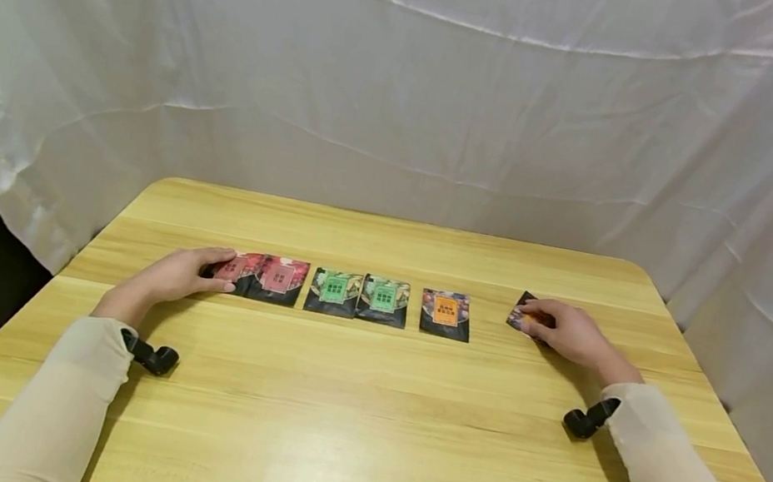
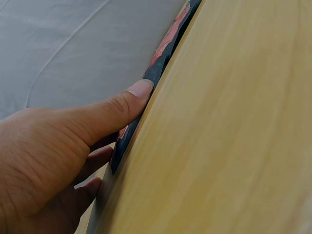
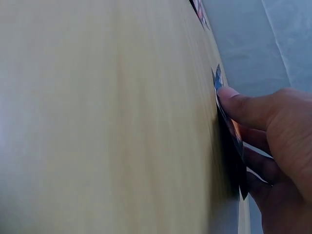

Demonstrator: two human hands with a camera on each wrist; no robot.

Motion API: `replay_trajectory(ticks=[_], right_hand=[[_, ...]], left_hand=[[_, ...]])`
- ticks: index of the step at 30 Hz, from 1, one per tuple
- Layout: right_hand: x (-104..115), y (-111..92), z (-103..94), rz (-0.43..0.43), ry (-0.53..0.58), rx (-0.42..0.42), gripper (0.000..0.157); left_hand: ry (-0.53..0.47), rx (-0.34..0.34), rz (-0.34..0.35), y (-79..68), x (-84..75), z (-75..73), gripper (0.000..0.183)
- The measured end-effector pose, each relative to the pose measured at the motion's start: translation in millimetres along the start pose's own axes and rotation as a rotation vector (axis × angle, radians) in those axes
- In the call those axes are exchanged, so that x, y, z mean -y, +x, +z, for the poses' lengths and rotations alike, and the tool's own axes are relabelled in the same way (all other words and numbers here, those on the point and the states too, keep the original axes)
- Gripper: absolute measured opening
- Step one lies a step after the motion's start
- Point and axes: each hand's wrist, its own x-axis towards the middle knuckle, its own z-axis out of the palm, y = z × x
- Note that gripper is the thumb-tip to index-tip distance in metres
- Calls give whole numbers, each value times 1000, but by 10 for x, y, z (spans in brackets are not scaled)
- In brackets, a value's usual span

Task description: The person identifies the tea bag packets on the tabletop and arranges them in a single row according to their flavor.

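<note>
My left hand [image 1: 180, 273] rests over the leftmost red-and-black packet [image 1: 248, 262] at the left end of a row; its fingers are spread and partly cover it. In the left wrist view the thumb [image 2: 122, 105] lies extended against the packet's face. A second red packet [image 1: 283, 279] adjoins it on the right. My right hand [image 1: 572, 334] pinches a dark packet with an orange label [image 3: 229, 122] by its side, tilted and partly hidden by the fingers. Left of that hand, a matching orange-label packet [image 1: 446, 314] lies flat on the table.
Two green-label packets [image 1: 335, 290] lie side by side mid-row, between the red ones and the orange-label one. The wooden table [image 1: 360, 405] has rounded far corners. White cloth [image 1: 410, 93] hangs behind it and along the sides.
</note>
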Motion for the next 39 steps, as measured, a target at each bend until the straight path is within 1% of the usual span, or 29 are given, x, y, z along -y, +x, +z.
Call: replay_trajectory(ticks=[2, 10, 16, 23, 31, 35, 39], right_hand=[[33, 11, 17, -23, 8, 2, 41], [133, 51, 65, -56, 42, 44, 36], [223, 66, 98, -115, 66, 66, 36], [278, 94, 136, -155, 92, 101, 35], [342, 99, 135, -225, 97, 108, 37], [366, 102, 132, -245, 100, 124, 37], [385, 102, 122, -238, 106, 140, 37]], left_hand=[[1, 0, 0, 0, 0, 1, 81], [1, -4, 2, -8, -13, -4, 80], [15, -10, 3, 2, -4, -8, 82], [15, -10, 7, 5, -3, -4, 81], [13, -8, 11, -1, -1, 0, 80], [16, -10, 9, 3, 3, 4, 80], [15, -9, 8, 5, 5, 6, 80]])
